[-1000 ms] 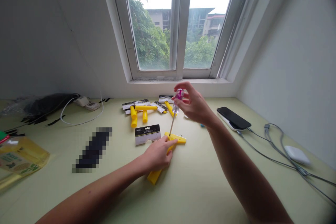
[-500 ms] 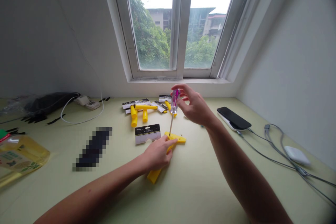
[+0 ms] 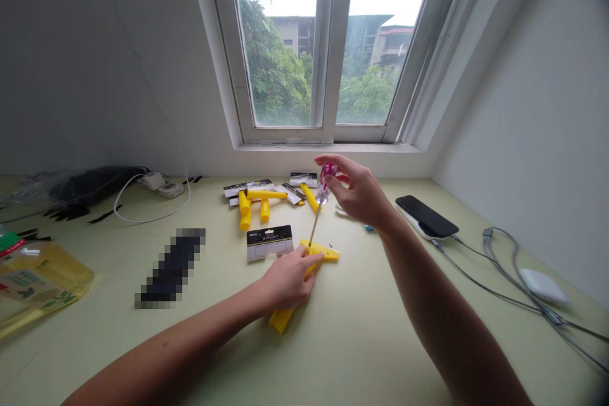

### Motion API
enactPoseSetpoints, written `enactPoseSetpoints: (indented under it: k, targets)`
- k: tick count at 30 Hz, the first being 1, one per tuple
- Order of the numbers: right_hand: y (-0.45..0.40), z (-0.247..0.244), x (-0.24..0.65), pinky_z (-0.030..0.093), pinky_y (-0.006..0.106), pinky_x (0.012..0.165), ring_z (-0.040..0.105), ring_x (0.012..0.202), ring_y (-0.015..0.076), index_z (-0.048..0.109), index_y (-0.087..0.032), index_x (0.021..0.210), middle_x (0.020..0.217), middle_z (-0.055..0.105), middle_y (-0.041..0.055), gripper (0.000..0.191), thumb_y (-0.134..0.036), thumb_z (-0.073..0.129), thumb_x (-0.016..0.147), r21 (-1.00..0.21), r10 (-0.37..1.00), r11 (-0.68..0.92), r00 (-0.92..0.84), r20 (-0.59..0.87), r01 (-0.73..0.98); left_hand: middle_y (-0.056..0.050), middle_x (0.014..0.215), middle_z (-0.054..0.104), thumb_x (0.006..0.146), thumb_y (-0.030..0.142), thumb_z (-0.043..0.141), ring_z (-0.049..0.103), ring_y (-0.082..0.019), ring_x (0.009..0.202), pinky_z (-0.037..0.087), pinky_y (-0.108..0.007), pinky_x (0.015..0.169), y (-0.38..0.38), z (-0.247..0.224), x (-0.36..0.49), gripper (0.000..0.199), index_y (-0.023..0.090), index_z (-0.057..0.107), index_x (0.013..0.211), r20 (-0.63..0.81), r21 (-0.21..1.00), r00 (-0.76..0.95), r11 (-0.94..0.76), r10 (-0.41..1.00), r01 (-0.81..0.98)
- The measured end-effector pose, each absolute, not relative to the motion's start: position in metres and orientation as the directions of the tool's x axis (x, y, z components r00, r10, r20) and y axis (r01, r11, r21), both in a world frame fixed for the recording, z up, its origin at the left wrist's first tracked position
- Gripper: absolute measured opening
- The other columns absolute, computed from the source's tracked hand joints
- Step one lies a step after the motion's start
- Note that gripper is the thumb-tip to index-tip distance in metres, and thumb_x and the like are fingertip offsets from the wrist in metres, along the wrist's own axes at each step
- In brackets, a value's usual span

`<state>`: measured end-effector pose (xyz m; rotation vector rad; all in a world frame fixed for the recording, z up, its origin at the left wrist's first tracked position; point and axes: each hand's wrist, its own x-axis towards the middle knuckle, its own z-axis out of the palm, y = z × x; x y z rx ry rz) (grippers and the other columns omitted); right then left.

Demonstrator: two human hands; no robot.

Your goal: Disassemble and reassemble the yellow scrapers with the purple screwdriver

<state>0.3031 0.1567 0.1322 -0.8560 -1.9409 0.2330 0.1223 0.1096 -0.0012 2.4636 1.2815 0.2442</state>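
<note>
My left hand [image 3: 288, 279] is closed around a yellow T-shaped tool [image 3: 281, 319] and presses it on the table. In my right hand [image 3: 359, 190] is the clear and purple handle of a screwdriver [image 3: 314, 222], tilted to the right. Its tip touches the head of the yellow tool, near the left end. A small screw [image 3: 330, 245] stands on the right part of that head. Just behind my left hand lies a black and white package card [image 3: 270, 243].
Several yellow handles [image 3: 265, 195] and cards lie at the back of the table [image 3: 361, 342]. A black phone [image 3: 427, 216], cables and a white case [image 3: 543, 285] are on the right. An oil bottle [image 3: 42, 282] and a pixelated dark object [image 3: 171, 268] are on the left.
The screwdriver's handle has tilted to the right with my right hand, while its tip stays on the yellow tool. The view has shifted slightly.
</note>
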Motion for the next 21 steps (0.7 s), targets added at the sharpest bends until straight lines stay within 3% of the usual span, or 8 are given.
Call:
enactPoseSetpoints:
  k: [13, 21]
  targets:
    - [0.158, 0.137, 0.311, 0.053, 0.036, 0.088, 0.064, 0.095, 0.0186, 0.058, -0.022, 0.120, 0.110, 0.065, 0.0065, 0.034, -0.016, 0.049, 0.088, -0.493, 0.633, 0.745, -0.241, 0.736, 0.449, -0.005, 0.107, 0.054, 0.087, 0.030, 0.044, 0.060, -0.021, 0.087, 0.047, -0.033, 0.081, 0.110, -0.001, 0.122, 0.051, 0.038, 0.044, 0.137, -0.010, 0.399, 0.571, -0.520, 0.821, 0.755]
    - [0.169, 0.131, 0.315, 0.052, 0.034, 0.085, 0.063, 0.096, 0.0189, 0.060, -0.021, 0.117, 0.112, 0.065, 0.0066, 0.034, -0.013, 0.049, 0.087, -0.381, 0.628, 0.712, -0.291, 0.722, 0.590, -0.004, 0.106, 0.055, 0.087, 0.030, 0.044, 0.060, -0.022, 0.090, 0.047, -0.034, 0.082, 0.110, -0.004, 0.121, 0.051, 0.038, 0.043, 0.138, 0.005, 0.429, 0.567, -0.514, 0.824, 0.743]
